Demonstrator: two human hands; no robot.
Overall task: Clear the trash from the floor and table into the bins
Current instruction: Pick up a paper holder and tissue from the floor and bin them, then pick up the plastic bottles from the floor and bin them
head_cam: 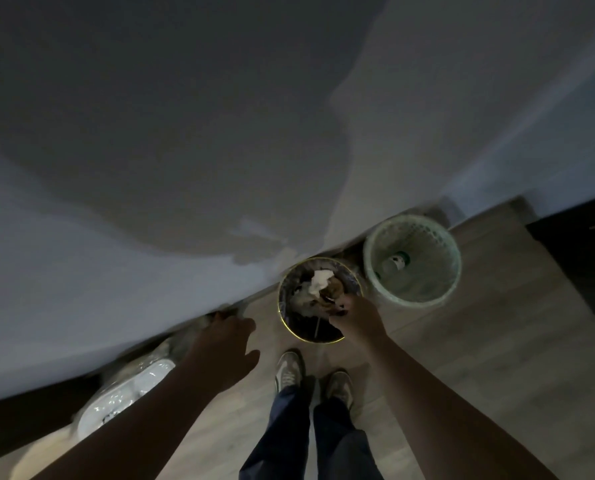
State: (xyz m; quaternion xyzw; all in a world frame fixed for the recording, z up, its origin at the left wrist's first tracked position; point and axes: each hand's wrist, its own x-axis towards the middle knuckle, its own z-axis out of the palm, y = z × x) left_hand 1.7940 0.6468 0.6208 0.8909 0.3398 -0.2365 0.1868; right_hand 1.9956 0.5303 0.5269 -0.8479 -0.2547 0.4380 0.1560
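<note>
Right hand (354, 320) hovers over upright dark bin (299, 329), fingers (341, 304) pointing down.

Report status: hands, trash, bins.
Left hand open, empty, near the wall. Right hand over the dark bin, fingers curled, grip unclear. Crumpled paper in it; bottle in mesh bin. No obstruction seen.

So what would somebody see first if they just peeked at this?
Probably the right hand held over the dark gold-rimmed bin by the wall, which holds crumpled white paper. Just right of it stands a pale green mesh bin with a bottle at the bottom. The left hand hangs open on the left.
</note>
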